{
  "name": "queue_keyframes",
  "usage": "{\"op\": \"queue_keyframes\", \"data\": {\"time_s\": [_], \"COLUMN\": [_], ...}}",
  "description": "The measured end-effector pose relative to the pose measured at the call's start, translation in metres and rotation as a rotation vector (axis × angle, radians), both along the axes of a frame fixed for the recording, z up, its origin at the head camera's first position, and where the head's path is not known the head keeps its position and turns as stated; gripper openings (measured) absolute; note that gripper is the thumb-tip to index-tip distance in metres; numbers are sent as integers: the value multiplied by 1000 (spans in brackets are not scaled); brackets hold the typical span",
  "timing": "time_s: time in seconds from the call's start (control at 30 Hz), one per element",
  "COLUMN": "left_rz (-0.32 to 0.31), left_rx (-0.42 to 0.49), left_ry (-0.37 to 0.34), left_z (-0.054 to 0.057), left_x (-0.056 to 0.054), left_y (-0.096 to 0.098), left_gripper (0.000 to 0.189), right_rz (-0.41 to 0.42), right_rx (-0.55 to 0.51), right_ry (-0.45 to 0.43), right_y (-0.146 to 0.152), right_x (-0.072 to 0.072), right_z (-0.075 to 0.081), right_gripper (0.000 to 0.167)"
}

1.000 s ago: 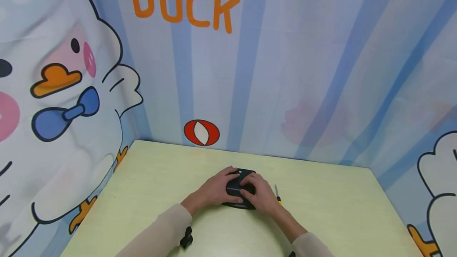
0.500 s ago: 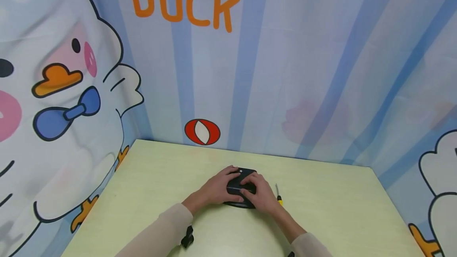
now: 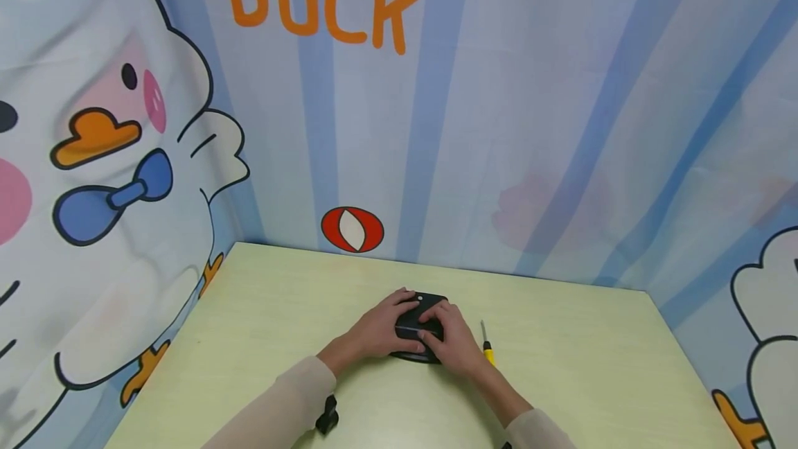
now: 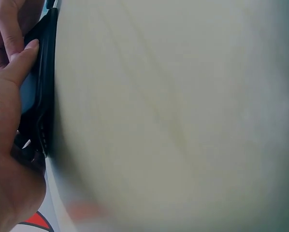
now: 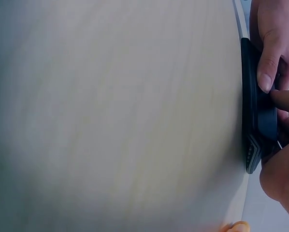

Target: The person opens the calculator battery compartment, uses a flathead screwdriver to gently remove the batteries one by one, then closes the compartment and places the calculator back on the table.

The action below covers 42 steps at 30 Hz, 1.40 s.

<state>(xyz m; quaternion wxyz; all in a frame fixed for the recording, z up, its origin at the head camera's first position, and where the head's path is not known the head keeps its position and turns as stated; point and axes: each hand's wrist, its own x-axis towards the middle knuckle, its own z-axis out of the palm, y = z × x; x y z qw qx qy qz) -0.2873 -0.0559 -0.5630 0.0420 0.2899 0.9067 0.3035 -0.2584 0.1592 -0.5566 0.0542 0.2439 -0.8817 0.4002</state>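
On the table (image 3: 592,366), a black case (image 3: 414,322) points lengthwise away, left hand (image 3: 383,330) and right hand (image 3: 457,341) half-curled, holding it.

On the table (image 3: 592,338) before you, the device (image 3: 421,321) lies between your left hand (image 3: 379,326) and your right hand (image 3: 455,341), both touching it. The screwdriver (image 3: 487,346) lies just right of your right hand, and the backdrop (image 3: 499,123) hangs behind the table's far edge.

Black object (image 3: 408,330), yellow-and-black screwdriver (image 3: 488,350), pale yellow table (image 3: 598,352).
Backdrop (image 3: 499,123) striped light and darker blue; lettering (image 3: 331,9) orange; printed oval (image 3: 352,229) red-and-white; sleeves (image 3: 280,400) beige.
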Motion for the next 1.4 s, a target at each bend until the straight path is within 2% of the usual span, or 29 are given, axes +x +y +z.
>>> {"op": "queue_keyframes", "data": {"time_s": [0.3, 0.97, 1.4], "left_rz": [-5, -1, -12], "left_rx": [-14, -53, -43], "left_ry": [-13, -12, -25], "left_z": [2, 6, 6], "left_x": [-3, -1, -4], "left_y": [1, 2, 3], "left_gripper": [91, 90, 90], "right_rz": [-3, -18, -59], "right_rx": [7, 17, 44], "right_ry": [14, 68, 54], "right_y": [-1, -3, -5], "right_x": [0, 2, 6], "right_z": [-3, -4, 2], "right_gripper": [15, 19, 21]}}
